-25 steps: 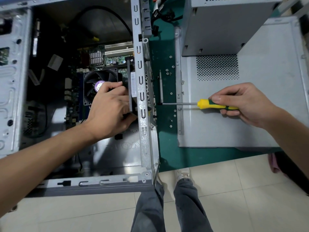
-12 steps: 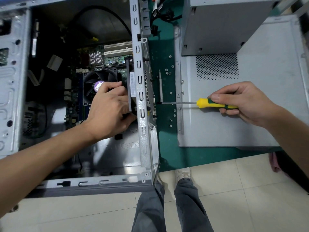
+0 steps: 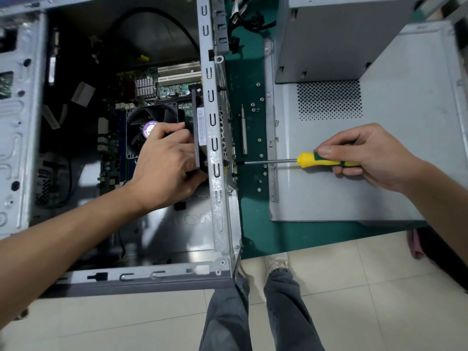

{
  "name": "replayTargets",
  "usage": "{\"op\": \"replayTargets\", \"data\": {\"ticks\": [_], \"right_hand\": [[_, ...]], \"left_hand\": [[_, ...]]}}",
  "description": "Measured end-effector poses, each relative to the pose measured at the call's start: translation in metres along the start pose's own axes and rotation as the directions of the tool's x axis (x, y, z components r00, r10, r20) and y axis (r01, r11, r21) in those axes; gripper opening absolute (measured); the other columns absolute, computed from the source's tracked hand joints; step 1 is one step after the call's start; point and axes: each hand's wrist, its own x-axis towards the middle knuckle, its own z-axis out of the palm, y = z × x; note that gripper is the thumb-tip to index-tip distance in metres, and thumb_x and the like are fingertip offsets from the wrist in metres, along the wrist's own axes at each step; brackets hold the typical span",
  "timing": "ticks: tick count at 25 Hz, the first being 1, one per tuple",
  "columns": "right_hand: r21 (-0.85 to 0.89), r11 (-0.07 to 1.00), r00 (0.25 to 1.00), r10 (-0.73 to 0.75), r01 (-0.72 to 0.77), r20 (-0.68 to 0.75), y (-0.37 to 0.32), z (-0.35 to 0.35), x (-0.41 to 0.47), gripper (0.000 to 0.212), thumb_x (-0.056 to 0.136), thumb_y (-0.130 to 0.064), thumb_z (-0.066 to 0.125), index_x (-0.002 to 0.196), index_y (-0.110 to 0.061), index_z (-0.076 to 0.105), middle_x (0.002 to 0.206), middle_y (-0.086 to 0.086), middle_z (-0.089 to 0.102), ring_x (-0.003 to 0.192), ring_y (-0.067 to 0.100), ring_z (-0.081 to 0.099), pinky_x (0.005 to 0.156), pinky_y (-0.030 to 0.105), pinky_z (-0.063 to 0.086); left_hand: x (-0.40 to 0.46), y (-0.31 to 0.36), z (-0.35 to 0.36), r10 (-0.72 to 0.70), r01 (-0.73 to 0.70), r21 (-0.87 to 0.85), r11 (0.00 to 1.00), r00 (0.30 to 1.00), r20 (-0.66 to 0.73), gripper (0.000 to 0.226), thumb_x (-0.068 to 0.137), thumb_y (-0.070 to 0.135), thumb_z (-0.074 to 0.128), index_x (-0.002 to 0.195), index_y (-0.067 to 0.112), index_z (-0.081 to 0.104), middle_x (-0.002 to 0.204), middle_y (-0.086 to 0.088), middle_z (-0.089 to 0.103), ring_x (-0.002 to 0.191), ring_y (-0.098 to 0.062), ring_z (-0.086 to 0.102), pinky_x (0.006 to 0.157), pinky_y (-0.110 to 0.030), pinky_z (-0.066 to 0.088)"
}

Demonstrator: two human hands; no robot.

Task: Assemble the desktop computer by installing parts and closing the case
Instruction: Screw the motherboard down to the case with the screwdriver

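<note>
The open computer case point(image 3: 215, 198) lies on its side, showing the motherboard point(image 3: 174, 89) and the CPU fan point(image 3: 149, 122). Inside it, my left hand point(image 3: 167, 171) grips a black case fan point(image 3: 196, 127) and holds it against the rear panel. My right hand point(image 3: 367, 155) grips the yellow and green handle of a screwdriver point(image 3: 319, 160). Its shaft lies level, and the tip meets the outside of the rear panel at a screw.
Several loose screws point(image 3: 254, 107) and a spare screwdriver bit point(image 3: 243, 130) lie on the green mat point(image 3: 253, 224). The grey side panel point(image 3: 379, 193) lies to the right with a power supply box point(image 3: 329, 39) on it. Cables point(image 3: 250, 19) sit at the top. My legs stand below.
Both hands stay in place; the screwdriver remains against the rear panel. Only a slight shift of the view.
</note>
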Motion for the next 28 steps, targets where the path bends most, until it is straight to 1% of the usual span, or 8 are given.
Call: {"op": "replayTargets", "data": {"ticks": [4,6,8,10,14,21,25,28], "right_hand": [[0.039,0.999,0.999,-0.014,0.016,-0.046,0.0028,-0.0001,-0.0009,0.064,0.049,-0.056,0.091,0.089,-0.008,0.077,0.077,0.032,0.065,0.046,0.016,0.043,0.039,0.016,0.035],[0.058,0.998,0.999,-0.016,0.018,-0.05,0.0035,0.0,-0.0002,0.062,0.05,-0.054,0.091,0.089,-0.007,0.077,0.086,0.038,0.064,0.049,0.017,0.044,0.039,0.015,0.036],[0.066,0.998,0.999,-0.012,0.015,-0.048,0.0033,-0.0002,0.0001,0.061,0.05,-0.053,0.091,0.089,-0.007,0.076,0.088,0.041,0.063,0.051,0.019,0.043,0.039,0.015,0.036],[0.068,0.998,0.999,-0.012,0.016,-0.049,0.003,0.0,0.0,0.062,0.05,-0.054,0.091,0.089,-0.008,0.077,0.085,0.038,0.064,0.052,0.02,0.043,0.039,0.015,0.036],[0.053,0.998,0.999,-0.016,0.018,-0.044,0.0024,0.0018,0.0001,0.063,0.048,-0.056,0.091,0.087,-0.009,0.077,0.065,0.02,0.062,0.046,0.016,0.042,0.039,0.015,0.035],[0.018,1.0,1.0,-0.013,0.013,-0.026,0.0027,0.0028,0.0026,0.062,0.053,-0.057,0.089,0.092,-0.011,0.077,0.067,0.021,0.062,0.045,0.018,0.039,0.04,0.016,0.036],[0.019,1.0,1.0,-0.005,0.005,-0.021,0.0038,0.0007,0.0024,0.062,0.053,-0.056,0.09,0.092,-0.01,0.077,0.065,0.02,0.062,0.047,0.02,0.037,0.039,0.016,0.035],[0.026,1.0,0.999,0.0,0.001,-0.034,0.0052,-0.0012,0.0009,0.063,0.052,-0.056,0.09,0.092,-0.009,0.077,0.068,0.026,0.062,0.053,0.022,0.036,0.039,0.016,0.035]], "left_hand": [[-0.0022,-0.0012,0.0005,-0.029,0.028,0.024,0.999,0.999,0.042,0.032,0.085,0.023,0.055,0.055,0.012,0.053,0.056,0.003,0.049,0.069,-0.015,0.04,0.101,-0.012,0.015],[-0.0021,-0.0015,-0.0003,-0.032,0.03,0.027,0.999,0.998,0.06,0.03,0.083,0.023,0.059,0.055,0.011,0.055,0.056,0.002,0.05,0.07,-0.016,0.042,0.098,-0.014,0.017],[-0.001,-0.0008,-0.002,-0.03,0.028,0.029,0.999,0.997,0.069,0.029,0.082,0.023,0.061,0.056,0.011,0.056,0.057,0.002,0.052,0.071,-0.016,0.043,0.094,-0.017,0.019],[-0.0001,0.0003,-0.003,-0.034,0.032,0.026,0.999,0.997,0.069,0.03,0.083,0.025,0.06,0.057,0.01,0.058,0.058,0.001,0.054,0.072,-0.017,0.044,0.095,-0.015,0.018],[0.0014,0.0023,-0.0044,-0.036,0.035,0.027,0.999,0.997,0.067,0.034,0.085,0.025,0.055,0.055,0.01,0.058,0.057,0.001,0.053,0.071,-0.016,0.042,0.093,-0.016,0.018],[0.0005,0.0024,-0.0038,-0.044,0.042,0.034,0.999,0.995,0.085,0.031,0.084,0.024,0.056,0.057,0.011,0.06,0.057,0.002,0.054,0.071,-0.015,0.043,0.092,-0.017,0.019],[0.0007,0.0013,-0.0037,-0.058,0.056,0.023,0.998,0.995,0.08,0.031,0.084,0.024,0.057,0.057,0.01,0.061,0.058,0.001,0.055,0.072,-0.015,0.044,0.1,-0.012,0.015],[0.0007,0.0011,-0.0035,-0.056,0.054,0.028,0.998,0.995,0.08,0.03,0.084,0.023,0.058,0.057,0.01,0.06,0.058,0.001,0.055,0.072,-0.015,0.044,0.102,-0.012,0.015]]}}
